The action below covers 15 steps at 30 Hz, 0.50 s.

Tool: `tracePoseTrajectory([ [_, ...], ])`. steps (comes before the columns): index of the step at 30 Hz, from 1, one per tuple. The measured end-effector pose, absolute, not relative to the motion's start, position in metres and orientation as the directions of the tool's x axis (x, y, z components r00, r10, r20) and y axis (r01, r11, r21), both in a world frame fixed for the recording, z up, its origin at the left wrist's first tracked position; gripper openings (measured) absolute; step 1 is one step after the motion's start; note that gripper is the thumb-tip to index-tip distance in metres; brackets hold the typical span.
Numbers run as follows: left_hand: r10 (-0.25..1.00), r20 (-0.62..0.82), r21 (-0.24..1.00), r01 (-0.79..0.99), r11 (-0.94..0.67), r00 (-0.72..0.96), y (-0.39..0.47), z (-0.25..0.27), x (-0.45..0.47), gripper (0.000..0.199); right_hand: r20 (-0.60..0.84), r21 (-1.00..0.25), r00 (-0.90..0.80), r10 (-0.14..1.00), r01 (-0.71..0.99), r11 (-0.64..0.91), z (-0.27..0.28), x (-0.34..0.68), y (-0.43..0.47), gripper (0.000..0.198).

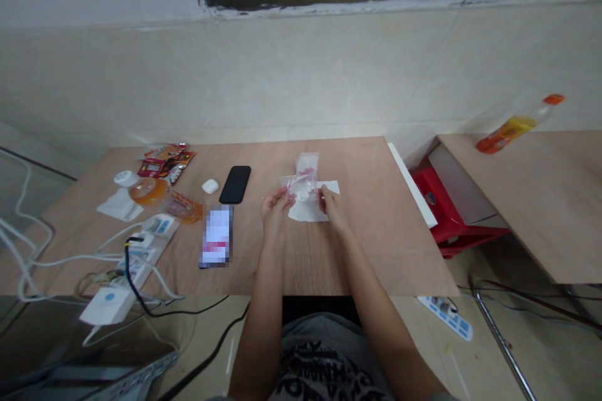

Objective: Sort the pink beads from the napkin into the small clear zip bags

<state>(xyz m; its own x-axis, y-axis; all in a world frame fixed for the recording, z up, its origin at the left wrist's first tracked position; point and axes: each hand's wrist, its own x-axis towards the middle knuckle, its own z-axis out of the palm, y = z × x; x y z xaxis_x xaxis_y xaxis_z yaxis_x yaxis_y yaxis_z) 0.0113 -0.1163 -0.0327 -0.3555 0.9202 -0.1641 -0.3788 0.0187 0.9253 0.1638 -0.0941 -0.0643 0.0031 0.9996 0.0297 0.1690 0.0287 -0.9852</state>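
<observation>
Both my hands pinch a small clear plastic bag point(301, 187) with pinkish print, held just above the table. My left hand point(276, 205) is closed on its left edge. On the opposite edge my right hand point(330, 202) is closed too, fingers curled. Below the bag lies a white sheet of paper point(308, 211), partly covered by it. Another clear bag with pink marks point(307, 161) lies flat just beyond. What the bag contains, if anything, is too small to make out.
Left of my hands are a black phone point(235, 185), a lit phone point(217, 237), a white case point(210, 186), an orange drink bottle point(164, 197), snack packets point(167, 161) and a power strip point(134, 272) with cables. A red stool point(442, 207) stands right, near another bottle point(510, 131).
</observation>
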Motion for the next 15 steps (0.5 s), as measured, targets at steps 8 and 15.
tracePoseTrajectory([
  [8,0.944,0.004,1.000,-0.008,-0.007,-0.329,-0.144,-0.042,0.009,0.024,0.037,-0.999,-0.047,0.998,-0.007,0.037,-0.056,0.171,-0.135,0.035],
  [15,0.986,0.086,0.972,0.230,-0.051,-0.142,-0.156,-0.032,0.026,0.020,0.055,-0.997,-0.078,0.995,0.055,0.059,-0.054,0.172,-0.147,0.032],
])
